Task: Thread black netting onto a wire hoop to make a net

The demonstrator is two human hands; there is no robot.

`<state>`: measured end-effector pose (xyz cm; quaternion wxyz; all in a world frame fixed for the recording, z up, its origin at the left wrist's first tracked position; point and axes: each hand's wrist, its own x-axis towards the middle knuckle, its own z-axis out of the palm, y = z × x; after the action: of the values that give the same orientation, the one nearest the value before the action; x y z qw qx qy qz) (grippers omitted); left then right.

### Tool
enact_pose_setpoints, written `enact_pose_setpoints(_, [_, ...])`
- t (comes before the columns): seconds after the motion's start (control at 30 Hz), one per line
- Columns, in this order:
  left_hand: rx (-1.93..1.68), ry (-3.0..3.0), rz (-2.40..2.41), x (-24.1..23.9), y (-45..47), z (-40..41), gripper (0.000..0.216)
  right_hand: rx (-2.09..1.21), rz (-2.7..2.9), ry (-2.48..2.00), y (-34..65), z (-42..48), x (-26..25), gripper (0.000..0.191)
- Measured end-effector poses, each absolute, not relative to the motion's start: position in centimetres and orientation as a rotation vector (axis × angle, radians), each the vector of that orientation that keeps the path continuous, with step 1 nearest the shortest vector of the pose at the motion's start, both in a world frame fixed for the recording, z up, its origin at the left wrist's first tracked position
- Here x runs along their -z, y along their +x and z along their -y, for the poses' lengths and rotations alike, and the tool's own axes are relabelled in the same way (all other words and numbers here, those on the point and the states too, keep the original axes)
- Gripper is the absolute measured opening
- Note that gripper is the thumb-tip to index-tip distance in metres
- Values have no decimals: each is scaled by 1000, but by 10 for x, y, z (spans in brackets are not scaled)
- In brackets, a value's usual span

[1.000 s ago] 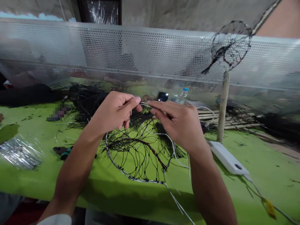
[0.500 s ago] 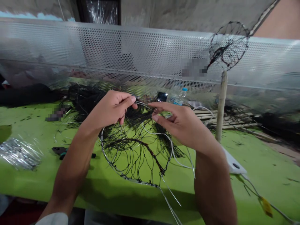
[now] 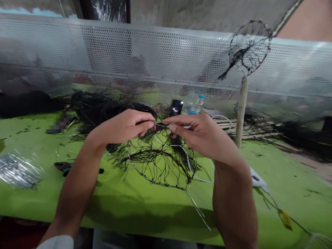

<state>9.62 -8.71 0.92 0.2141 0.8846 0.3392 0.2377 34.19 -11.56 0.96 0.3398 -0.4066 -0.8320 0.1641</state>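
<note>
Here, wrists bent inward, both hands (image 3: 126, 127) pinch the netted hoop (image 3: 158, 183) at its far edge.

Net (image 3: 153, 154) before you, over table (image 3: 293, 197). Pliers (image 3: 61, 166) left of net, wires (image 3: 20, 170) farther left. Bottle (image 3: 198, 104) behind your right hand (image 3: 204, 136), phone (image 3: 176, 108) left of bottle. Post (image 3: 241, 116) right of both.

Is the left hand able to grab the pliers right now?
Probably not without letting go: the left hand is pinching the netted hoop, and its own forearm crosses in front of the pliers. Nothing else seems to block them, though.
</note>
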Motion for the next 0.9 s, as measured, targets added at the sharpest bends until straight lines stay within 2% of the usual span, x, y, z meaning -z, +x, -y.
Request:
enact_pose_setpoints(0.2, [-911, 2279, -1054, 15, 93, 84, 29, -447, 2256, -1099, 357, 107, 5, 37])
enact_pose_setpoints(0.43, [-1173, 2129, -1113, 50, 89, 84, 29, -775, 2093, -934, 378, 97, 29, 30])
enact_pose_setpoints(0.63, [-1157, 2055, -1134, 65, 87, 77, 30, -825, 2127, -808, 387, 78, 47, 23])
enact_pose_setpoints(0.9, [-1124, 1938, -1167, 81, 87, 67, 30, -1635, 1580, -686, 375, 75, 111, 48])
